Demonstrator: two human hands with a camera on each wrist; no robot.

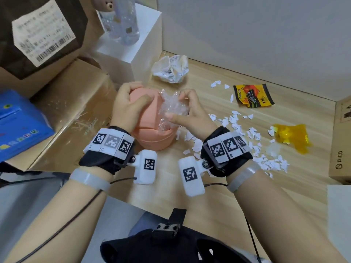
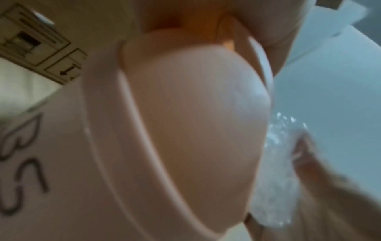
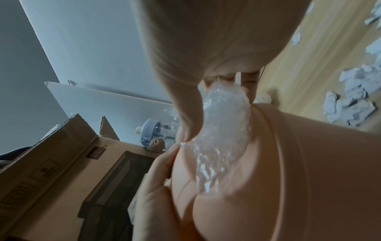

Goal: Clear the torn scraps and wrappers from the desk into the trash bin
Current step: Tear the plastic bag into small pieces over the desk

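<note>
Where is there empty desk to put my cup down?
Bare desk shows near you, between the two arms, and at the back between the crumpled paper and yellow wrapper. Right of the bin it is crowded with white scraps.

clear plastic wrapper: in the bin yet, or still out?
Partly in: the clear wrapper sticks out of the pink bin; right hand pinches it.

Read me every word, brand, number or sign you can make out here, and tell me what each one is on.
"PICO": side of the cardboard box at the desk's right edge.
"deli": small black tag on the cardboard carton, right wrist view.
"5": printed square on that carton.
Arrow sign: carton label, left wrist view.
Unreadable: shipping label, blue box, yellow snack wrapper, crumpled paper, wrist markers.
</note>
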